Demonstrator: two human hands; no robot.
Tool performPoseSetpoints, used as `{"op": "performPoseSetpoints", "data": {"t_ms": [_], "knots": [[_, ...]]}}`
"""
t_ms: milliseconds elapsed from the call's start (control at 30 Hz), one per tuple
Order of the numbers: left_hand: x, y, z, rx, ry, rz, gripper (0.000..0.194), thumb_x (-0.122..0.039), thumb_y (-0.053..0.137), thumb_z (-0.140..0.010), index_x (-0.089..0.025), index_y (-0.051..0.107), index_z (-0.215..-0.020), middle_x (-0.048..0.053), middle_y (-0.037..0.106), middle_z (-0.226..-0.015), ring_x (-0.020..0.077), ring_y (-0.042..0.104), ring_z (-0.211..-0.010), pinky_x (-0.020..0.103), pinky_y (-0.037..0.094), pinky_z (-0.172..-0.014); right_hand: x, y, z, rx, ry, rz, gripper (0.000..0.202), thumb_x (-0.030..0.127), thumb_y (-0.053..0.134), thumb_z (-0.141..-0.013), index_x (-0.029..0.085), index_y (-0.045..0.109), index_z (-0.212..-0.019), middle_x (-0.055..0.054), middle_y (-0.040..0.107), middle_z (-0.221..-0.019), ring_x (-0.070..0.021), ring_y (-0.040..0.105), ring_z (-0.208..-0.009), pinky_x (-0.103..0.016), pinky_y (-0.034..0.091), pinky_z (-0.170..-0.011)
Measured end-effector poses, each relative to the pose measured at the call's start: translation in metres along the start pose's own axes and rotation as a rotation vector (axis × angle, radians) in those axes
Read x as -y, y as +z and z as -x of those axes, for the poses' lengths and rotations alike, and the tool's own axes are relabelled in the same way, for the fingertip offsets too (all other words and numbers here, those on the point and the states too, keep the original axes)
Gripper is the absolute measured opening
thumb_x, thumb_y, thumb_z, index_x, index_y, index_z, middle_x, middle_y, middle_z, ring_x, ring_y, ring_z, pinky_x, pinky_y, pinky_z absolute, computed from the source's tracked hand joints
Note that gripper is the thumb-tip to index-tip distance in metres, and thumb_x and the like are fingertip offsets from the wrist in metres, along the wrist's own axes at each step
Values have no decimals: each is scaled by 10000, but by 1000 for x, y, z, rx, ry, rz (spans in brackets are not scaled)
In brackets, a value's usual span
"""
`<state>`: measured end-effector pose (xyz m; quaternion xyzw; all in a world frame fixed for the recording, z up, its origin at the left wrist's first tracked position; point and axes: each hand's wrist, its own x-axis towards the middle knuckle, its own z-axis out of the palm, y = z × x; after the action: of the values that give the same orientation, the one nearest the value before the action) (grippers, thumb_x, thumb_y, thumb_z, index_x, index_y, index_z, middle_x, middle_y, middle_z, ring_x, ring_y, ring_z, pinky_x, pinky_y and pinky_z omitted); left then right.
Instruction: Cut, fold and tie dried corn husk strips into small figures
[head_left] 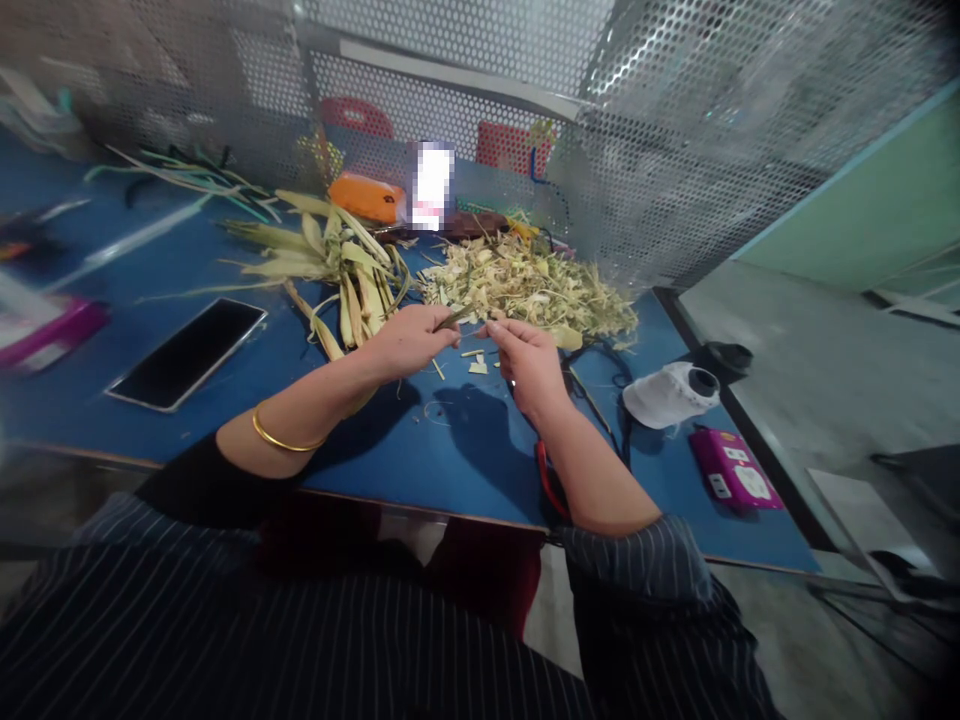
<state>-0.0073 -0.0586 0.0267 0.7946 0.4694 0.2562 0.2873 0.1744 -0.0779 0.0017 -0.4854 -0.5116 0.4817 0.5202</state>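
Blue table (409,490); hands (412,340) (531,365) close together

It looks like a craft workshop: a flat blue counter (450,485) carries pale, dry plant scraps (525,285) and a white thread cone (660,398) beside a perforated grey metal screen (645,200).

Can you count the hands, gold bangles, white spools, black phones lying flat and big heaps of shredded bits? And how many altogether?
Hands: 2 (left hand, right hand)
Gold bangle: 1
White spool: 1
Black phone lying flat: 1
Heap of shredded bits: 1
Total: 6
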Motion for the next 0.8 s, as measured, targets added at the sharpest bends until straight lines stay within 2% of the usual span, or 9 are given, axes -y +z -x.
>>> {"op": "performPoseSetpoints", "data": {"t_ms": [233, 300, 367, 433, 467, 533, 600, 700, 800], "knots": [[-1, 4, 2, 0, 9, -5, 133, -209, 498, -806, -165, 613, -756, 6, 574, -676, 141, 498, -667, 290, 350, -659, 1, -1, -2, -53, 23, -96, 218, 395, 719, -702, 183, 671, -706, 113, 270, -415, -38, 181, -381, -221, 134, -392], [-4, 4, 2, 8, 3, -7, 140, -215, 498, -811, -164, 613, -748, -3, 540, -635, 134, 473, -635, 288, 339, -641, 0, 0, -3, -44, 2, -102, 230, 395, 719, -702, 187, 634, -657, 99, 329, -436, -39, 257, -399, -207, 223, -407], [-5, 5, 3, 15, 4, -11, 142, -215, 494, -811, -164, 614, -754, -11, 515, -610, 130, 456, -617, 286, 329, -630, -2, 0, -3, -20, -25, -96, 250, 396, 721, -702, 182, 611, -634, 66, 459, -505, -48, 408, -465, -202, 365, -485], [-5, 6, 3, 12, 8, -21, 138, -218, 493, -808, -167, 608, -753, -14, 503, -601, 129, 446, -609, 285, 320, -620, -4, 1, -4, 6, 5, -113, 266, 407, 720, -704, 182, 594, -640, 44, 537, -567, -68, 515, -539, -223, 461, -580], [-5, 6, 3, 9, 10, -26, 137, -223, 492, -808, -170, 606, -751, -14, 503, -601, 129, 444, -607, 285, 316, -617, -4, 1, -4, 17, 39, -134, 270, 414, 715, -709, 185, 584, -651, 49, 533, -561, -71, 519, -527, -233, 480, -586], [-4, 7, 3, 5, 14, -26, 142, -235, 490, -806, -177, 602, -741, -11, 506, -601, 131, 442, -603, 288, 311, -613, -3, 1, -3, 36, 101, -186, 250, 402, 700, -725, 191, 570, -688, 80, 468, -514, -52, 422, -428, -223, 447, -497], [-3, 7, 3, 0, 15, -22, 148, -249, 492, -805, -182, 595, -723, -7, 508, -596, 135, 443, -602, 293, 308, -614, -1, -1, -3, 57, 151, -239, 207, 359, 684, -734, 192, 561, -723, 110, 373, -482, -28, 262, -363, -186, 301, -381], [-2, 8, 3, -24, 29, -36, 147, -254, 493, -806, -188, 582, -708, 11, 553, -637, 149, 474, -639, 299, 309, -628, 5, -5, -4, 71, 188, -298, 147, 303, 656, -739, 187, 575, -782, 129, 239, -486, -26, 124, -376, -182, 110, -360], [-2, 10, 3, -29, 31, 9, 135, -249, 499, -809, -188, 558, -703, 38, 617, -750, 166, 511, -714, 301, 321, -659, 12, -7, -3, 94, 150, -336, 151, 290, 607, -762, 186, 608, -872, 121, 186, -520, -44, 97, -406, -201, 96, -378]]}}
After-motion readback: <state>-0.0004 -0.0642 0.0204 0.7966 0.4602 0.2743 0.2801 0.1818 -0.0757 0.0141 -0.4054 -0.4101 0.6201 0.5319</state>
